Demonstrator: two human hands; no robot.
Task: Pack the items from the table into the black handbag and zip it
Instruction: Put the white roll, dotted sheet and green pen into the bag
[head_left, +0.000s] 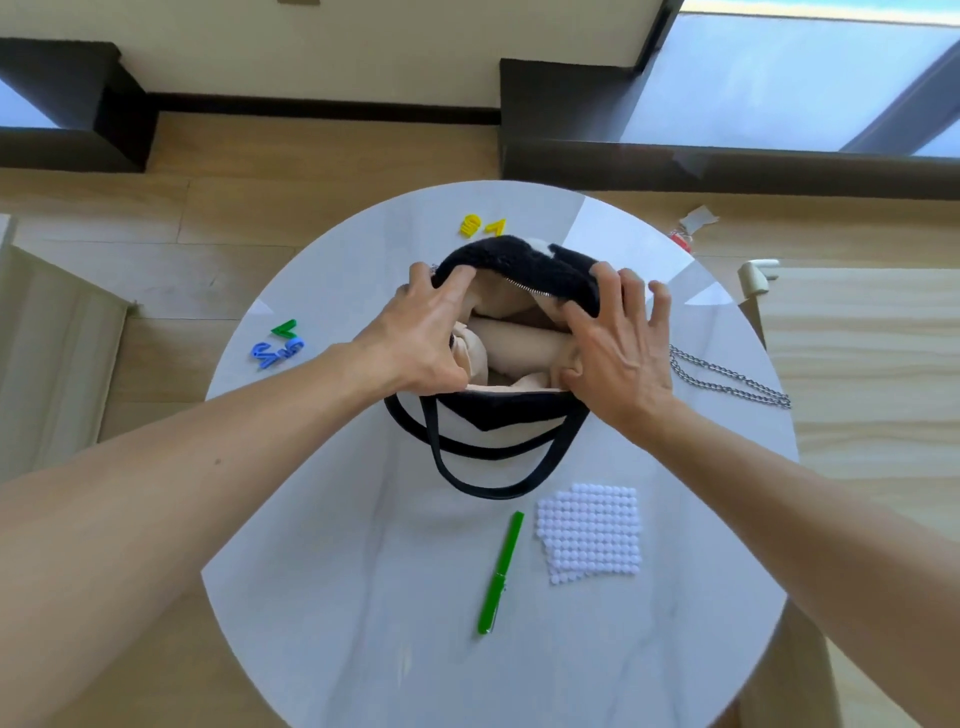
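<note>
Blue and green letters (278, 344) are lying at the left edge of the round white table (322, 597). Left hand (423, 335) is gripping the handbag (511, 415) at its left rim, fingers curled over the fuzzy black edge. The bag is sitting mid-table, mouth gaping, zipper unzipped, beige lining bunching inside, black straps drooping toward the viewer. Right hand (618, 345) is pressing the right rim, fingers spread wide. Green pen (500, 574) and white dotted sheet (592, 532) are lying nearer; a chain (727, 382) is trailing off right.
</note>
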